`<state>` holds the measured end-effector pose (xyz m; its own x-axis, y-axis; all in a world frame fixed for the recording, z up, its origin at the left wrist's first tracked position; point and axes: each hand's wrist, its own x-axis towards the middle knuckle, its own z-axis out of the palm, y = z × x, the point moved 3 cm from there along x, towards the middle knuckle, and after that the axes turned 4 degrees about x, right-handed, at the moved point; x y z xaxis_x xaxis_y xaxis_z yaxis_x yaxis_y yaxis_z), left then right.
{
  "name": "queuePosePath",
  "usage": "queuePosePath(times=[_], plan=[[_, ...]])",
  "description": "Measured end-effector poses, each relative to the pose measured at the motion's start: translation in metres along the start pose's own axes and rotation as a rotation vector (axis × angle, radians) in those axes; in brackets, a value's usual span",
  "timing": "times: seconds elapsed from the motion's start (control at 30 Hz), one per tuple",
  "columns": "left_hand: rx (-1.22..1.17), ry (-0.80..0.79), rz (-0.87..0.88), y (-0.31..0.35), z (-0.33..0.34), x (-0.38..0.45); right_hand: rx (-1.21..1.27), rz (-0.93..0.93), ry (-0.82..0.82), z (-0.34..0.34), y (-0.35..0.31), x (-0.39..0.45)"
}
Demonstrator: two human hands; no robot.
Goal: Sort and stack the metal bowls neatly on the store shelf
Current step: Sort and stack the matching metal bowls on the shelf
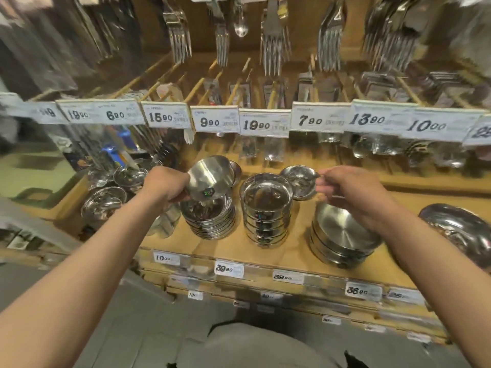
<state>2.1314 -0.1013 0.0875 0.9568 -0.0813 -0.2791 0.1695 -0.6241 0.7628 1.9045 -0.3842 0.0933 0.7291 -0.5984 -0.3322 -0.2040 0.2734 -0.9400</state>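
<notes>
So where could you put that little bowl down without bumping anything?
Bare shelf wood shows between the middle stack and the flat dish stack, and again between that stack and the big bowl on the right. The left end is crowded with bowls. The little bowl hangs in the right hand.

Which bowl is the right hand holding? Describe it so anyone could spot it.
On the wooden shelf with the bowl stacks, look just behind and right of the middle stack. The right hand pinches a small shallow bowl by its rim, held tilted in the air, unlike the stacked ones.
</notes>
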Motion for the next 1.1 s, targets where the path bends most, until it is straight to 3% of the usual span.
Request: queuePosePath(times=[0.13,0.37,0.47,0.77,0.97,1.1], plan=[[-0.023,-0.094,0.036,0.015,-0.001,-0.022,0.012,0.016,-0.024,0.004,0.005,-0.006],[0.102,-0.492,0.227,0.076,0.032,-0.073,0.132,0.091,-0.082,0.015,0.007,-0.043],[0.124,-0.592,0.328,0.098,0.059,-0.095,0.211,0.030,-0.048,-0.002,0.005,-0.067],[0.079,-0.814,0.586,0.104,0.176,-0.184,0.203,-0.091,0.378,-0.100,0.029,-0.150],[-0.066,-0.972,0.501,0.112,0.248,-0.246,0.268,-0.108,0.514,-0.190,0.047,-0.171],[-0.115,-0.959,0.448,0.141,0.310,-0.294,0.216,-0.137,0.486,-0.271,0.050,-0.174]])
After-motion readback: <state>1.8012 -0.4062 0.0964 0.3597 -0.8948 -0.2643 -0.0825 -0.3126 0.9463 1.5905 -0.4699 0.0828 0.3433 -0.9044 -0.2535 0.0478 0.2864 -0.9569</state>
